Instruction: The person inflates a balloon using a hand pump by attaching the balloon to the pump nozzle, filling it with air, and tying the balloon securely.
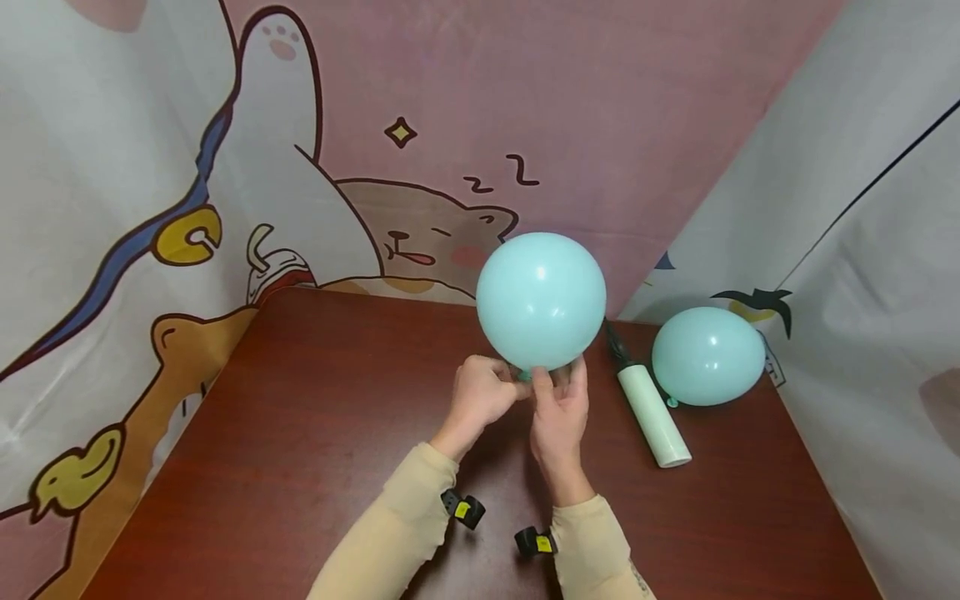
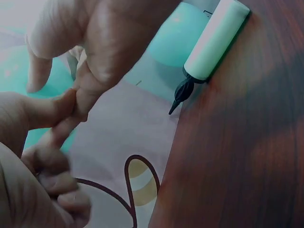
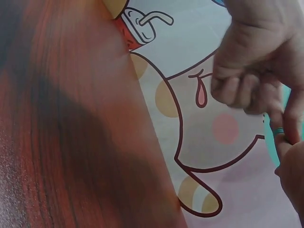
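A round pale-teal balloon (image 1: 542,300) stands above both hands, with its neck down among the fingers. My left hand (image 1: 483,390) comes from the left and pinches at the neck, its other fingers curled, as the right wrist view shows. From the right, my right hand (image 1: 561,412) holds the same spot with thumb and fingers, its fingertips close under the balloon. In the right wrist view a thin teal band of balloon neck (image 3: 278,130) crosses a finger where the hands meet. The fingers mostly hide the neck.
To the right on the brown table (image 1: 337,400) lies a white hand pump (image 1: 654,417) with a black nozzle. Beyond it rests a second teal balloon (image 1: 708,357), its neck knotted. A cartoon-printed cloth (image 1: 637,100) rises behind the table and along its sides.
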Demonstrator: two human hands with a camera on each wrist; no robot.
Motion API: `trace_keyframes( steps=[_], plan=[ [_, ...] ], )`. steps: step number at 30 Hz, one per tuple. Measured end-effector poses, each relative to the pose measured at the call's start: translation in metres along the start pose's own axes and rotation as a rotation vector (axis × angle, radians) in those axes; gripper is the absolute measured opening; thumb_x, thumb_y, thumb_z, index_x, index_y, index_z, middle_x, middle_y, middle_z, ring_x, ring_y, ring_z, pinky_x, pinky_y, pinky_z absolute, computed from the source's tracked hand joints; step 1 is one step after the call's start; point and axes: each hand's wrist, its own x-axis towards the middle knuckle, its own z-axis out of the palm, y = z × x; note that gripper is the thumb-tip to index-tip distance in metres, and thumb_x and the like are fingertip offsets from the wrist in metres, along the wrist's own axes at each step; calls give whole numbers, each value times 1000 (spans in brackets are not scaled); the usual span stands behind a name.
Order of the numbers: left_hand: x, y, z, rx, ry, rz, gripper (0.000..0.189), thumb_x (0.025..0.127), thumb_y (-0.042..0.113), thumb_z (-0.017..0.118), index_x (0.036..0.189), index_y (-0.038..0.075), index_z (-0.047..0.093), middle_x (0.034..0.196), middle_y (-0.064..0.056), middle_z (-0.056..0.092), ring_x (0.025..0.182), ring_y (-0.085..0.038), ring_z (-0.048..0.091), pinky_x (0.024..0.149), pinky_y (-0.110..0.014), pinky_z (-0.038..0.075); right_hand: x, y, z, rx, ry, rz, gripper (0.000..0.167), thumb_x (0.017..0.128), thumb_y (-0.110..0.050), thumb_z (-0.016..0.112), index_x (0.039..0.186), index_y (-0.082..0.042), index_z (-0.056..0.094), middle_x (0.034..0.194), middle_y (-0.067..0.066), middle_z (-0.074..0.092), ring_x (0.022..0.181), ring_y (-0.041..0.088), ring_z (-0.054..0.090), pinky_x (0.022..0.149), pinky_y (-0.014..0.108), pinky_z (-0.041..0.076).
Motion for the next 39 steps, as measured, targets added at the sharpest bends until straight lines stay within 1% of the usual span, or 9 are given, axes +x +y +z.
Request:
trace_keyframes(
  steps=[4,6,10,14,18,22,28,33,39],
  plan=[
    [-4,-2,12,-66,188,100,39,69,5,91,65,11,53,68,2,50,64,-11,45,61,-28,37,1,0,-1,36,11,-4,68,103,2,56,163,-12,25,156,17,42,138,25,49,92,30,57],
    [-6,-3,18,-114,259,153,36,66,-1,89,71,8,55,76,-3,48,70,-14,42,65,-29,36,3,0,-1,51,15,-7,69,103,3,57,162,-12,26,156,17,42,138,26,49,90,29,57],
    [-9,-3,25,-161,310,201,30,66,-6,85,78,7,61,82,-6,48,77,-17,45,68,-29,37,4,-2,-3,52,13,-7,67,102,3,58,161,-11,28,152,17,46,127,25,58,83,28,59],
    [-7,0,23,-116,289,218,28,66,-9,82,78,7,63,82,-5,52,80,-19,56,72,-30,44,4,-4,-6,6,-28,-10,64,103,3,55,159,-11,28,148,17,48,109,22,65,71,28,59],
    [-5,3,20,-3,256,240,24,69,-11,79,76,8,66,79,-4,57,78,-20,61,76,-35,49,5,-4,-11,-130,-96,-72,68,104,2,53,162,-14,22,155,13,42,128,21,57,87,28,58],
    [-3,5,19,68,232,264,21,73,-12,75,73,7,66,75,-4,57,71,-19,57,71,-35,48,6,-2,-13,-265,-125,-182,72,103,4,51,164,-14,16,161,12,36,146,25,41,108,29,46],
    [-3,5,20,110,224,257,26,75,-12,74,68,9,60,68,-1,52,61,-15,49,60,-30,42,6,0,-13,-295,-127,-249,76,102,8,51,165,-11,13,162,15,35,147,24,40,110,28,44],
    [-1,4,21,108,192,263,33,75,-15,67,62,11,52,59,2,46,52,-12,41,53,-26,35,6,-1,-14,-316,-129,-256,77,102,9,51,165,-12,13,161,14,37,145,24,43,109,28,45],
    [-1,6,20,7,137,171,34,77,-16,64,62,11,51,53,3,43,47,-10,37,46,-23,29,7,-2,-15,-323,-156,-286,81,101,10,50,166,-15,10,164,12,34,148,28,40,111,31,45]
  ],
)
